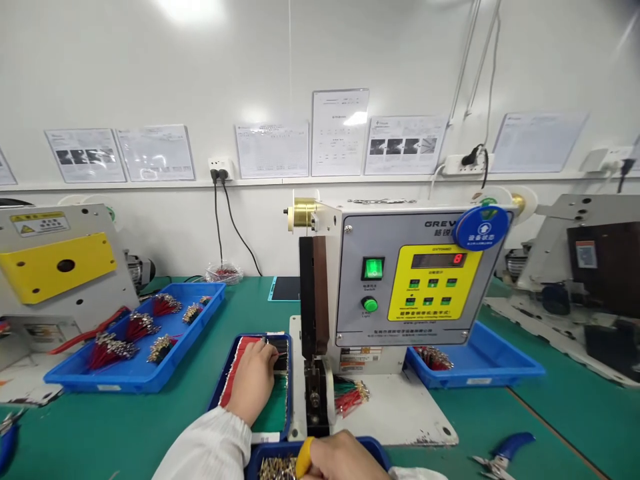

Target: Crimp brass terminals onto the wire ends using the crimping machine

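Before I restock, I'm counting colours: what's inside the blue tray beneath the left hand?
Red wires, black wires and green wires show; whatever lies directly under the left hand is covered.

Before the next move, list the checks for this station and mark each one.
1. Power switch lit green: ok.
2. Display digit legible: cannot tell, too small.
3. Left hand over the wire tray: ok.
4. Left hand holding a wire: cannot tell.
5. Right hand over the front tray: ok.
6. Pliers at the right, apart from both hands: ok.
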`<move>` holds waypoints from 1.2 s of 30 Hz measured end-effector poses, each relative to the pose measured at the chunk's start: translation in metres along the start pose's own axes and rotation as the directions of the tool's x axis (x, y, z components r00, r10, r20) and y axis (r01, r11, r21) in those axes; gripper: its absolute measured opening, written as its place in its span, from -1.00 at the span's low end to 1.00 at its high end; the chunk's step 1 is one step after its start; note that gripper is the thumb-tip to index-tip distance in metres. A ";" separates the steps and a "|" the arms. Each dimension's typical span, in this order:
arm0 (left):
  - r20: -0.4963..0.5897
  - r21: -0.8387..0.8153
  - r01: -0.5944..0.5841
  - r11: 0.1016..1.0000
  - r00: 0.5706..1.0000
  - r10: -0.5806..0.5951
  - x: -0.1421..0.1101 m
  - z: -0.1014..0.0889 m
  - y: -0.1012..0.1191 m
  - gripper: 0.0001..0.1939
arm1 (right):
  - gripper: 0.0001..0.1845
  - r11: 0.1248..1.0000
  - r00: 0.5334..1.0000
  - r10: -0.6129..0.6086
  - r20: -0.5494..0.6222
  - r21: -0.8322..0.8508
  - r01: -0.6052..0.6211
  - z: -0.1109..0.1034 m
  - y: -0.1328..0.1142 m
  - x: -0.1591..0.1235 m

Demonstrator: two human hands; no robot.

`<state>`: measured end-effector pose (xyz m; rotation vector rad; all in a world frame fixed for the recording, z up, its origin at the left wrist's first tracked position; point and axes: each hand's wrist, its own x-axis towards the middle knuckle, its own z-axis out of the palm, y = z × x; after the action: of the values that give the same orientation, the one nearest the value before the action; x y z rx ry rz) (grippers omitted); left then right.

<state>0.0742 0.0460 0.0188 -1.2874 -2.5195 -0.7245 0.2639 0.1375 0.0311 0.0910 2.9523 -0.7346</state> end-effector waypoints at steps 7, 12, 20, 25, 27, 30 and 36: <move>-0.020 -0.023 -0.048 0.999 0.999 0.047 -0.003 0.002 0.002 -0.73 | -0.92 0.989 1.000 -0.010 -0.006 0.147 0.011 -0.025 -0.011 -0.019; -0.023 -0.039 -0.077 0.996 0.997 0.076 -0.004 0.003 0.005 -0.72 | -0.74 0.980 0.995 0.091 -0.041 0.180 -0.082 -0.027 -0.012 -0.025; 0.000 -0.026 -0.068 0.997 0.998 0.068 -0.005 -0.002 0.011 -0.71 | -0.59 0.874 0.984 0.126 -0.122 0.484 -0.052 -0.045 -0.014 -0.022; -0.038 -0.033 -0.102 0.994 0.994 0.100 -0.006 -0.003 0.018 -0.73 | -0.62 0.753 0.995 0.009 -0.102 0.655 0.060 -0.077 -0.019 -0.013; -0.063 -0.044 -0.118 0.992 0.991 0.115 -0.007 -0.003 0.021 -0.74 | -0.60 0.664 0.999 -0.034 0.011 0.748 0.014 -0.089 -0.019 -0.009; -0.107 -0.070 -0.140 0.988 0.985 0.132 -0.008 -0.003 0.025 -0.75 | -0.58 0.570 0.988 -0.103 0.114 0.821 -0.035 -0.099 -0.013 -0.005; -0.154 -0.104 -0.174 0.979 0.975 0.157 -0.011 -0.005 0.029 -0.76 | -0.61 0.445 0.987 -0.075 0.141 0.891 -0.093 -0.094 0.021 -0.001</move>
<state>0.1044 0.0501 0.0283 -1.4081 -2.2532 -0.9042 0.2593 0.2004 0.1039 0.1093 2.0305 -2.1130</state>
